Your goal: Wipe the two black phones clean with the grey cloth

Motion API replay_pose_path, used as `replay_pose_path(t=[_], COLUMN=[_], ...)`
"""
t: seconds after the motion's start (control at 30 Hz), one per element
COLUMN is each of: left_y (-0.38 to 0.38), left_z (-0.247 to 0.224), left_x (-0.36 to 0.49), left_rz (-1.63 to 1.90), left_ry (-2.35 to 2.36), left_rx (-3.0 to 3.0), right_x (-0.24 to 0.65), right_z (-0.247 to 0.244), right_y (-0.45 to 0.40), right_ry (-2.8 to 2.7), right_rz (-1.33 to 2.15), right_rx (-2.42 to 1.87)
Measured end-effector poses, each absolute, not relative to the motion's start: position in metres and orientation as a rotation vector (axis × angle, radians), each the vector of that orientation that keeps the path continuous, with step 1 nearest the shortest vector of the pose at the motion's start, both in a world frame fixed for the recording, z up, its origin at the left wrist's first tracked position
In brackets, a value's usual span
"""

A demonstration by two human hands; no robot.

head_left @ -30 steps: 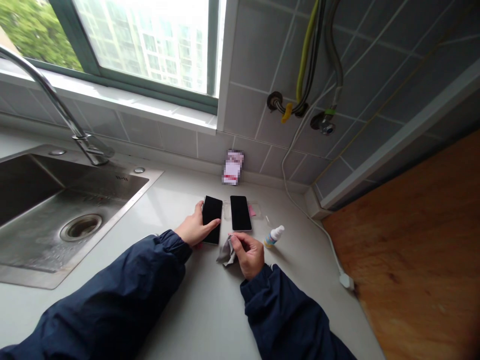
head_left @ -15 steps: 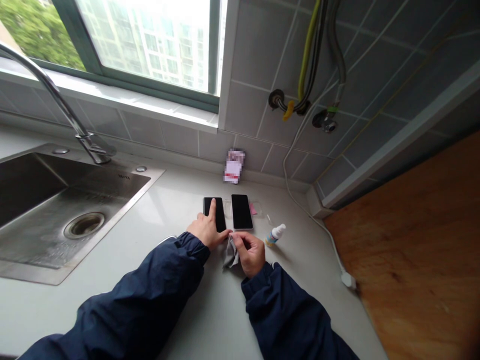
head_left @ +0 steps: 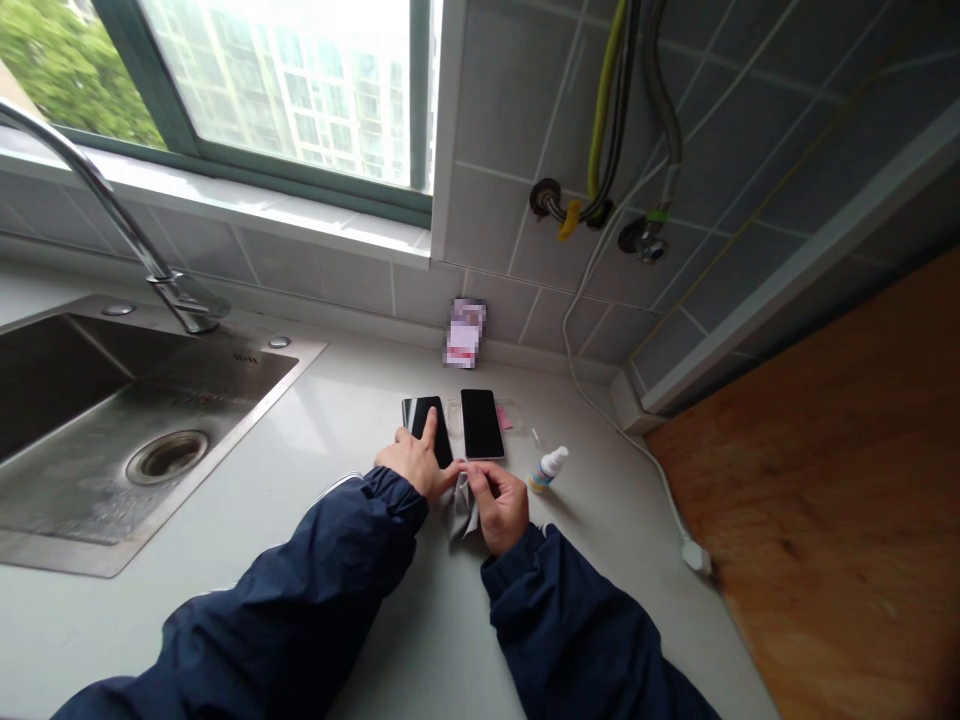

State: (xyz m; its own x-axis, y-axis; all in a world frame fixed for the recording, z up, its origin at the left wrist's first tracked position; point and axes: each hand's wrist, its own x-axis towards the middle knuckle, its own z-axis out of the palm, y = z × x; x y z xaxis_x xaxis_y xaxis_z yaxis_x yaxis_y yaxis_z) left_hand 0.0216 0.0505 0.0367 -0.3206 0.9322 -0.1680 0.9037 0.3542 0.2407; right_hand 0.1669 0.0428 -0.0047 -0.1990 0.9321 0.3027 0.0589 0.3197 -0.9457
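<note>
Head view: the right hand (head_left: 501, 505) is pinching a soft grey cloth (head_left: 463, 512) beside two glassy black phones.
On the smooth white tabletop (head_left: 435, 640), the right grip is pressing thumb against fingers on the cloth, whose creased folds are drooping toward the near side. The left hand (head_left: 412, 462) is lying over the flat, glossy left phone (head_left: 417, 413), its grip spread wide, index finger pointing straight, thumb near the cloth's far end. The rectangular right phone (head_left: 482, 425) is lying just beyond the cloth; a rounded, white-topped bottle (head_left: 548, 468) is standing farther right.

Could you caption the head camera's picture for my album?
Beside a steel sink, the left hand spreads over a dark-screened phone while the right hand pinches a grey cloth.
</note>
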Motion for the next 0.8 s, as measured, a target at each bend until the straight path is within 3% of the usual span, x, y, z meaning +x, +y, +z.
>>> replay_pose_path(t=[0.57, 0.8], left_y=[0.051, 0.057], left_z=[0.044, 0.056], left_x=[0.006, 0.004], left_rz=[0.234, 0.882], left_ry=[2.338, 1.916], left_rx=[1.602, 1.581], right_x=[0.167, 0.169], right_z=[-0.010, -0.015], right_y=[0.047, 0.056], right_ry=[-1.351, -1.169], right_rz=[1.032, 1.263], right_rx=[-1.103, -1.139])
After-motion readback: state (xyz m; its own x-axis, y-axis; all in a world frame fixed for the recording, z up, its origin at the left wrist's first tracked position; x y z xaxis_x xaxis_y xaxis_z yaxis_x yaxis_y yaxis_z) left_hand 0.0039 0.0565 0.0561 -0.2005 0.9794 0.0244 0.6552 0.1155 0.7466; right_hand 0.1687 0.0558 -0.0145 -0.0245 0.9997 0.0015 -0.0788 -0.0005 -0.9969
